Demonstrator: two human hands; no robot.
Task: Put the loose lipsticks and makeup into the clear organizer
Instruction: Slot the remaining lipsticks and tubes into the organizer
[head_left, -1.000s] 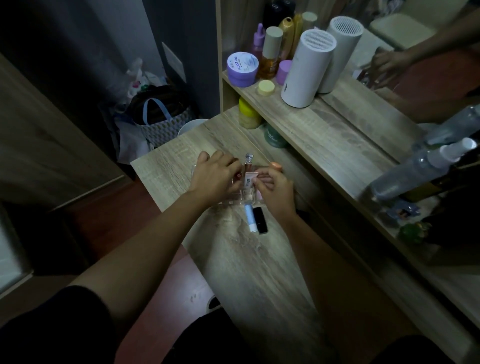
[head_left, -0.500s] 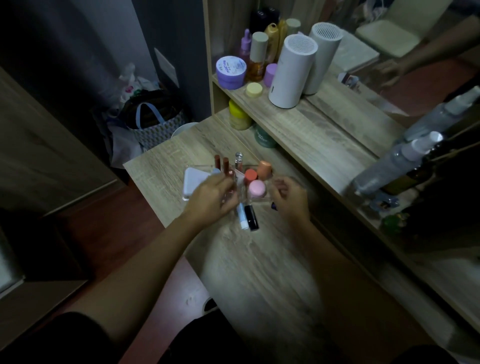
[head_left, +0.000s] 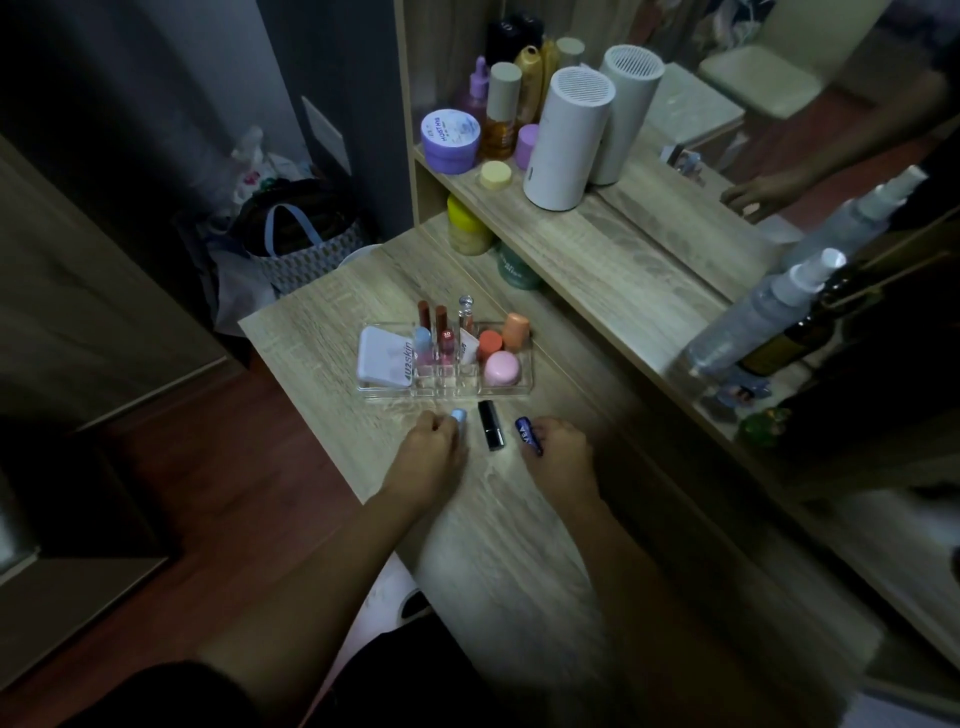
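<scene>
In the head view, the clear organizer (head_left: 519, 387) sits on the wooden table (head_left: 519, 545), holding a white compact at its left, lipsticks upright in the middle and round pots at its right. Near it, the left hand (head_left: 428, 457) closes its fingers on a light blue tube (head_left: 458, 417). The right hand (head_left: 558, 452) pinches a dark blue tube (head_left: 528, 434). Between them, 1 black lipstick (head_left: 490, 431) lies loose.

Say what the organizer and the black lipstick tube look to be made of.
Organizer: seemingly clear acrylic or hard plastic; the desk grain shows through its walls, and the edges glint.
Black lipstick tube: probably glossy plastic or lacquered metal, going by the bright highlight along its side.
</scene>
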